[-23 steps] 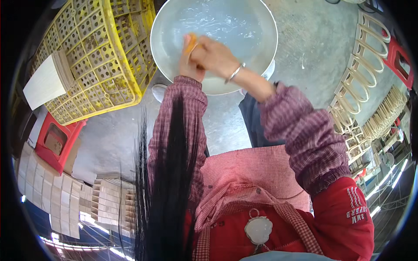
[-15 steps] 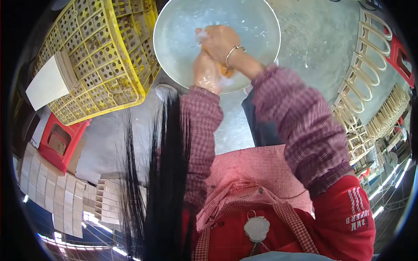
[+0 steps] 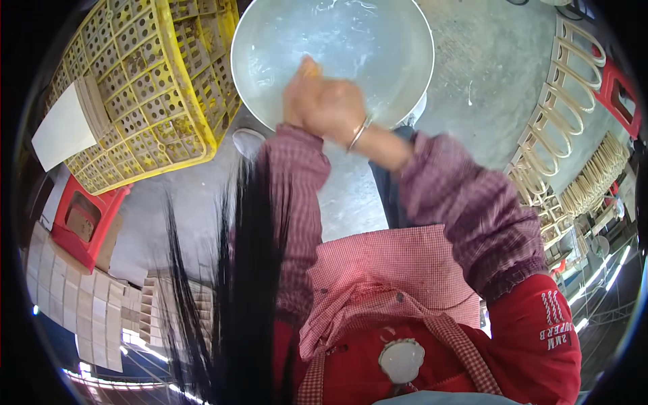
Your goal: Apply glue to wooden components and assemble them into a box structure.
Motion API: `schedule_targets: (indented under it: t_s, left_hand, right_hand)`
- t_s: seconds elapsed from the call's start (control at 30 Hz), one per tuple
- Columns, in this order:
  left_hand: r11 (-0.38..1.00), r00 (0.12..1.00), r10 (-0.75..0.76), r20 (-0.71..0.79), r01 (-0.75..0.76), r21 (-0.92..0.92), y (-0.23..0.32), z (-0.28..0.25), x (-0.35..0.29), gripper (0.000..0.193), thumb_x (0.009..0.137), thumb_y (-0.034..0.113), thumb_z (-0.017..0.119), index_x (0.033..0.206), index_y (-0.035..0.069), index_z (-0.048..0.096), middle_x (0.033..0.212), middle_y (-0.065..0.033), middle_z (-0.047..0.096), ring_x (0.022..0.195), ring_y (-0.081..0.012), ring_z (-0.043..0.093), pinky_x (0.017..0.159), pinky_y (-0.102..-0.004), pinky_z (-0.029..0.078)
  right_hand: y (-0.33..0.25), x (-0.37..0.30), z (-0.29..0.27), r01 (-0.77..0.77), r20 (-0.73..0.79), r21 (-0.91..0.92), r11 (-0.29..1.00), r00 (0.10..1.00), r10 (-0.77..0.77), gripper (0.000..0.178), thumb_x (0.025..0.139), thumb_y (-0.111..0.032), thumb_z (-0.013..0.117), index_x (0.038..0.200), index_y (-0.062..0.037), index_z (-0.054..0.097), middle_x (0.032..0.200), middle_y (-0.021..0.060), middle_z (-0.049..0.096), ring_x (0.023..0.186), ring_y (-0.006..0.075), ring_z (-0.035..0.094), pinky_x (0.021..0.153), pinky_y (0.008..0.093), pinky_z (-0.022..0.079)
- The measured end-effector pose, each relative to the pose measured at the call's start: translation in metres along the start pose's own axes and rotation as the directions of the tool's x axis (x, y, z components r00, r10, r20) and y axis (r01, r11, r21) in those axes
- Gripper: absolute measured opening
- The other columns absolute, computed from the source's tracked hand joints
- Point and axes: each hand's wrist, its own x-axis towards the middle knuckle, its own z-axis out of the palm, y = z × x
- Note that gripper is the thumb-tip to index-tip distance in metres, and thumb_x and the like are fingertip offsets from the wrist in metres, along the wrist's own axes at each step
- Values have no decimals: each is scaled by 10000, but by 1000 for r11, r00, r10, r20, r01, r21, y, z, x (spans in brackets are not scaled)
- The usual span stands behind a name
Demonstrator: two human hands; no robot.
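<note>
My left hand (image 3: pixel 293 100) and my right hand (image 3: pixel 335 106) are pressed together over the near side of a round, pale metal basin (image 3: pixel 415 75) of cloudy water. Both are closed round a wet orange cloth (image 3: pixel 311 69). Only a small bit of it shows past the fingers at the far side; the rest is hidden. Motion smears the right hand, which carries a silver bracelet (image 3: pixel 360 133) at the wrist. Purple checked sleeve covers (image 3: pixel 466 196) run up both forearms.
A dirty yellow plastic crate (image 3: pixel 145 88) stands left of the basin, a white board (image 3: pixel 64 128) against it. Below is a red stool (image 3: pixel 88 219). Curved pale frames (image 3: pixel 563 108) line the right, near another red stool (image 3: pixel 617 98). A light shoe (image 3: pixel 248 142) shows by the basin.
My joined hands have come nearer to me, from the middle of the basin toward its near rim. The orange cloth now shows at their far end instead of below the right hand.
</note>
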Motion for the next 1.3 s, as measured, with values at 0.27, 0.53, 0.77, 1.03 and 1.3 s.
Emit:
schedule_targets:
  t_s: [0.27,0.53,0.77,1.03,1.3]
  left_hand:
    - [938,874,102,-476,75,339,-5,71,-2,343,908,279,481,1141,28,469,988,-68,532,875,-203,547,777,-346,456]
    - [977,811,-178,-558,214,-1,-5,55,-11,354,898,330,499,1095,35,486,1017,-100,515,907,-229,524,767,-371,453]
    - [972,921,-235,-312,223,-76,11,23,-2,353,894,363,503,1045,44,504,987,-97,528,879,-225,533,795,-371,455]
    - [957,951,-283,128,288,-29,12,40,6,254,893,233,471,1032,34,548,926,-92,588,846,-179,528,722,-310,446]
    - [557,913,-257,-317,408,724,14,154,-30,375,918,344,471,1091,12,494,948,-84,547,897,-190,554,791,-308,473]
  right_hand:
    - [80,73,-43,-217,-10,-270,938,975,223,400,840,-399,426,782,-58,627,767,130,640,652,322,583,616,388,462]
    - [98,54,-19,-95,-54,-482,871,995,79,408,848,-485,415,966,-154,621,952,96,639,798,312,610,716,391,484]
    - [18,13,-7,-342,317,192,920,909,271,398,791,-428,527,1066,-161,636,950,85,633,738,240,584,685,327,477]
    - [14,-16,6,-86,-400,57,995,911,102,308,794,-320,464,692,-76,623,665,114,620,527,302,517,495,383,402]
    - [51,-36,-35,-479,-322,511,714,664,675,270,779,-241,449,746,-45,631,790,147,617,660,326,564,603,401,442]
